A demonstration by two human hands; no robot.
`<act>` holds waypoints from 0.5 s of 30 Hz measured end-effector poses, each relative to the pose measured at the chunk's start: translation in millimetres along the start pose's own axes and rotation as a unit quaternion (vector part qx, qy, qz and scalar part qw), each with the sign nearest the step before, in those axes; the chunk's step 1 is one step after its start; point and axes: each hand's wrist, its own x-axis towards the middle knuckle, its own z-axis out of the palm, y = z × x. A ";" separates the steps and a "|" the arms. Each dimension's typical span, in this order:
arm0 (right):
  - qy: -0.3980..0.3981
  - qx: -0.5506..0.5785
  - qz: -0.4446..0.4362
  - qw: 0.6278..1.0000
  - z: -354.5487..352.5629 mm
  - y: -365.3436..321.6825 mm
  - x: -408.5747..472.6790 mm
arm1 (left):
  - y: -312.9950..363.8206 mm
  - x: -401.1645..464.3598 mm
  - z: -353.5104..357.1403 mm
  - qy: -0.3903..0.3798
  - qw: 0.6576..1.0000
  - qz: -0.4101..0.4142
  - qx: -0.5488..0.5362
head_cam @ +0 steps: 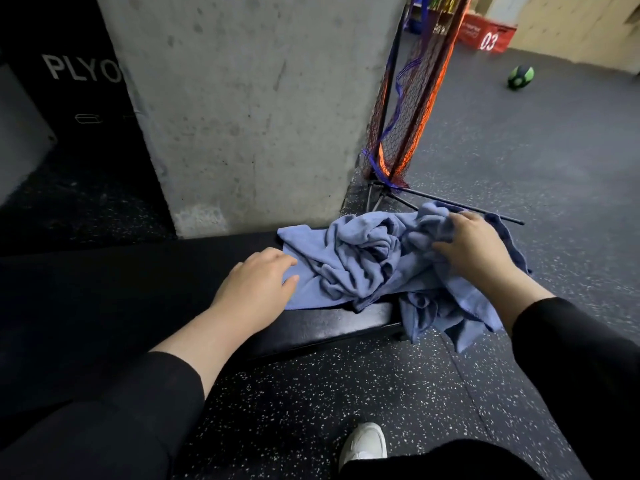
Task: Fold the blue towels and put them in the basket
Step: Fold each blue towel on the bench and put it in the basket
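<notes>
A crumpled heap of blue towels (363, 261) lies on the right end of a black padded bench (138, 289), with part of it hanging over the bench's end toward the floor. My left hand (256, 289) rests flat on the bench with its fingertips on the heap's left edge. My right hand (474, 247) is on the heap's right side, its fingers curled into a fold of towel. No basket is in view.
A concrete pillar (249, 109) rises right behind the bench. An orange and black net on a thin metal stand (405, 109) leans at the pillar's right corner. A green ball (520, 77) and a red box (485, 32) lie far right on the speckled rubber floor (346, 393). My white shoe (363, 443) is below.
</notes>
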 end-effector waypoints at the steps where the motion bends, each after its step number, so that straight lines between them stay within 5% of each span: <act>1: 0.008 0.021 -0.007 1.000 -2.4 1.9 1.5 | 1.6 -0.2 -0.3 0.002 1.000 0.003 0.002; 15: 0.073 0.101 0.073 0.990 -5.8 31.3 -23.3 | 15.4 -6.8 -7.1 -0.005 1.000 0.003 -0.014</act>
